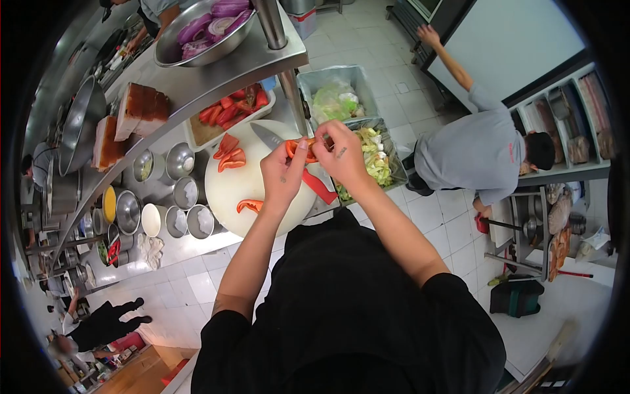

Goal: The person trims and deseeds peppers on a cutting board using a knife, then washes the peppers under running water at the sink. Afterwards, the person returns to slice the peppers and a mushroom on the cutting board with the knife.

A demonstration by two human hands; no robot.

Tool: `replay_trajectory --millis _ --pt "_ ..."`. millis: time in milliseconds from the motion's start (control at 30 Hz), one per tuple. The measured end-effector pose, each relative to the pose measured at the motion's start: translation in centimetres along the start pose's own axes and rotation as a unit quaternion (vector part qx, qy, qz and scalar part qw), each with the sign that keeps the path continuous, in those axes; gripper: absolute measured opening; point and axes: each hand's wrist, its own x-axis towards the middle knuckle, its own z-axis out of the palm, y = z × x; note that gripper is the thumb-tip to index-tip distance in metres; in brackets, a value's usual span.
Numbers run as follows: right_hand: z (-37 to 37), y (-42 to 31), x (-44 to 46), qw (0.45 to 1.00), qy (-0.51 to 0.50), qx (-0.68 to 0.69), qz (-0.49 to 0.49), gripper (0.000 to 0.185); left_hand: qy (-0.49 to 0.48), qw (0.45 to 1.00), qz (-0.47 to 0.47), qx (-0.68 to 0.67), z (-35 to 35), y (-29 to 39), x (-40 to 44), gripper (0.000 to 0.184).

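Above the right part of a round white cutting board (230, 197), both my hands pinch a piece of red bell pepper (301, 150). My left hand (283, 172) grips its left side, thumb up. My right hand (342, 156) has its fingers bent around the right side. Under my hands lies a knife, its blade (265, 136) pointing away and its red handle (319, 186) toward me; the middle is hidden by my hands. Cut red pepper pieces (231, 156) rest on the board, and a curved pepper strip (250, 206) is nearer to me.
A tray (194, 139) of red peppers sits behind the board. Bins with a plastic bag (335, 102) and vegetable scraps (373, 157) stand right. Several metal containers (186, 192) are left. Overhead, a shelf (216, 88) holds a bowl (216, 49) of red onions. A co-worker (466, 151) stands right.
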Motion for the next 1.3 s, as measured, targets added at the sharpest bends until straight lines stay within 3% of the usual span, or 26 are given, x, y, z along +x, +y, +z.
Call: replay_trajectory --millis 67,300,400,467,500,567,600,633,700,733,767,833,867,933,1000,1067,1100,1167,1200,1233,1267,1300 --pt "-0.1 0.2 0.0 0.995 -0.019 0.069 0.069 0.012 0.021 1.000 0.004 0.010 0.1 -0.6 -0.2 0.026" --pt "-2.6 -1.0 0.6 0.991 -0.062 0.096 0.062 0.017 -0.020 0.999 0.027 -0.010 -1.1 -0.3 0.0 0.027" --pt "-3.4 -0.7 0.8 0.979 -0.087 0.114 0.142 0.014 -0.009 0.997 0.040 -0.065 -1.2 0.0 -0.2 0.029" --pt "-4.0 0.4 0.9 0.908 -0.108 0.330 0.233 0.011 -0.027 0.995 0.027 -0.094 -1.6 -0.5 -0.4 0.032" --pt "-4.5 0.5 1.0 0.910 -0.107 0.329 0.230 0.011 -0.027 0.995 0.031 -0.094 -1.5 -1.1 -0.3 0.032" --pt "-5.8 1.0 1.4 0.817 -0.104 0.475 0.310 0.013 -0.028 0.987 -0.011 -0.159 -1.5 -2.6 0.0 0.036" --pt "-6.2 2.1 1.2 0.783 -0.119 0.525 0.311 0.015 -0.026 0.987 -0.007 -0.159 -1.3 -2.5 0.1 0.036" --pt "-6.5 3.7 1.0 0.784 -0.120 0.525 0.308 0.015 -0.025 0.975 -0.024 -0.221 -0.9 -2.4 0.2 0.037" --pt "-7.0 8.4 0.8 0.714 -0.100 0.638 0.271 0.015 -0.026 0.959 -0.038 -0.281 -0.7 -2.1 0.8 0.039" --pt "-7.8 12.1 0.7 0.752 -0.133 0.560 0.321 0.030 -0.026 0.967 -0.049 -0.248 -0.7 -1.9 1.3 0.040" --pt "-7.7 12.0 0.4 0.752 -0.133 0.561 0.321 0.030 -0.027 0.975 -0.061 -0.213 -0.8 -1.8 1.4 0.040" --pt "-7.4 11.1 -1.0 0.905 -0.110 0.303 0.276 0.046 -0.036 0.983 -0.045 -0.173 -1.0 -2.0 1.5 0.040" --pt "-7.4 10.5 -1.4 0.953 -0.092 0.161 0.241 0.055 -0.047 0.989 -0.024 -0.137 -0.9 -2.0 2.2 0.039" --pt "-7.6 9.1 -2.7 0.976 -0.055 -0.136 0.161 0.073 -0.042 0.991 -0.015 -0.128 -0.6 -1.6 2.7 0.039" --pt "-7.5 -1.1 -1.8 0.996 0.028 -0.086 0.021 0.074 -0.042 0.992 -0.014 -0.118 0.0 -1.5 2.5 0.039" --pt "-6.6 -6.1 -2.2 0.992 0.061 -0.074 -0.084 0.075 -0.042 0.990 -0.031 -0.129 1.1 -1.6 2.8 0.040" --pt "-6.5 -5.9 -2.6 0.992 0.062 -0.076 -0.082 0.075 -0.044 0.990 -0.032 -0.130 1.7 -1.7 2.9 0.040" --pt "-5.6 -4.0 -4.2 0.938 -0.099 -0.303 -0.137 0.075 -0.050 0.987 -0.070 -0.139 3.1 -2.2 3.3 0.040" --pt "-5.3 1.4 -6.4 0.919 -0.164 -0.357 0.007 0.070 -0.051 0.994 -0.042 -0.089 4.0 -4.3 4.0 0.039" --pt "-5.3 6.7 -9.7 0.838 -0.251 -0.425 0.232 0.063 -0.055 0.993 -0.041 -0.093 4.8 -4.6 4.1 0.039" --pt "-7.2 8.1 -10.8 0.757 -0.345 -0.487 0.265 0.060 -0.028 0.994 -0.052 -0.089 5.8 -4.5 4.4 0.040" --pt "-8.2 10.3 -13.3 0.794 -0.284 -0.466 0.268 0.057 0.004 0.994 -0.063 -0.084 6.3 -4.6 4.8 0.041"
